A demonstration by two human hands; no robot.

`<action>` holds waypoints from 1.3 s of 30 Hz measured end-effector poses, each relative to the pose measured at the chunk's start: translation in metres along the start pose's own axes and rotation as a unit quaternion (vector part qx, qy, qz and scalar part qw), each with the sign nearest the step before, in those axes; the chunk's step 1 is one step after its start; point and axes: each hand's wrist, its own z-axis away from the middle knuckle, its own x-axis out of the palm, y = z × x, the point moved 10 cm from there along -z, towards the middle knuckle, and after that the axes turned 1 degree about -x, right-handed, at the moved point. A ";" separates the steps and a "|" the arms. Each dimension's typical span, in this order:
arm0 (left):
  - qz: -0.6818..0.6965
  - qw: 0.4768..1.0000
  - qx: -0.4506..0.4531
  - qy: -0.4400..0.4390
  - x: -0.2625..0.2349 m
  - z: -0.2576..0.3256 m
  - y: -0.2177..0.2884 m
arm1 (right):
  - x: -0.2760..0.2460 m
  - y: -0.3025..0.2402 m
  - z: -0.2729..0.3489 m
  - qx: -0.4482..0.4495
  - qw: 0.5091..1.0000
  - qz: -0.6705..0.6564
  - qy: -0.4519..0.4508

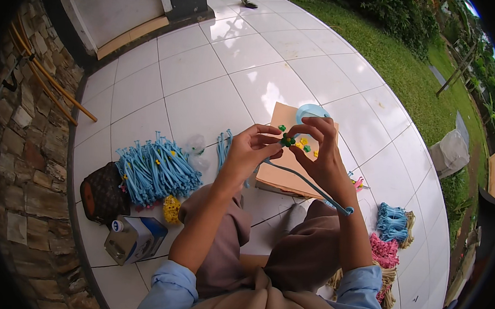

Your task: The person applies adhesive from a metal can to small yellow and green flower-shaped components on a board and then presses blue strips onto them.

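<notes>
My left hand (252,150) is closed, its thumb and fingertips pinching one end of a light-blue cord (300,175) beside a small dark-green flower piece (287,140). From there the cord runs down to the right, ending in a knob-like tip near my right wrist. My right hand (322,150) is also closed, with thumb and index finger at the flower's other side. Beneath both hands lies a cardboard surface (277,180). Several loose yellow flower pieces (303,142) and a green one (282,128) rest on it, near a round light-blue dish (312,112).
On the left lie a pile of blue cords (156,171), a brown bag (102,194), a metal can (136,239) and a yellow beaded bundle (171,209). Blue bundles (392,221) and pink bundles (384,250) sit at right. A stone wall (29,198) borders the tiles.
</notes>
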 end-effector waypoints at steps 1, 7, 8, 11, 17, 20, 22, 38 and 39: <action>0.005 1.000 -0.004 -0.003 0.000 0.000 -0.001 | 0.000 0.001 0.001 0.000 1.000 0.000 0.000; 0.040 0.998 -0.040 -0.029 0.005 0.000 -0.009 | -0.003 0.014 0.005 0.051 0.998 -0.014 0.024; 0.052 0.997 -0.045 -0.029 0.006 0.000 -0.009 | -0.004 0.017 0.005 0.068 0.997 -0.028 0.028; 0.040 0.997 -0.068 -0.026 0.003 0.000 -0.012 | -0.003 0.023 0.006 0.090 0.994 -0.057 0.030; 0.090 0.989 -0.114 -0.028 0.005 0.005 -0.014 | -0.003 0.013 0.012 0.009 0.998 -0.060 0.022; 0.075 0.991 -0.104 -0.047 0.004 0.002 -0.018 | 0.001 0.013 0.015 -0.006 0.994 -0.103 0.026; 0.045 0.993 -0.096 -0.048 0.002 0.001 -0.019 | 0.000 0.008 0.011 -0.009 1.000 -0.011 0.025; -0.186 0.977 -0.054 -0.086 -0.018 0.010 -0.015 | 0.014 0.120 0.045 0.412 0.842 -0.341 0.074; -0.185 0.977 -0.062 -0.082 -0.024 0.010 -0.017 | 0.025 0.130 0.049 0.418 0.837 -0.346 0.069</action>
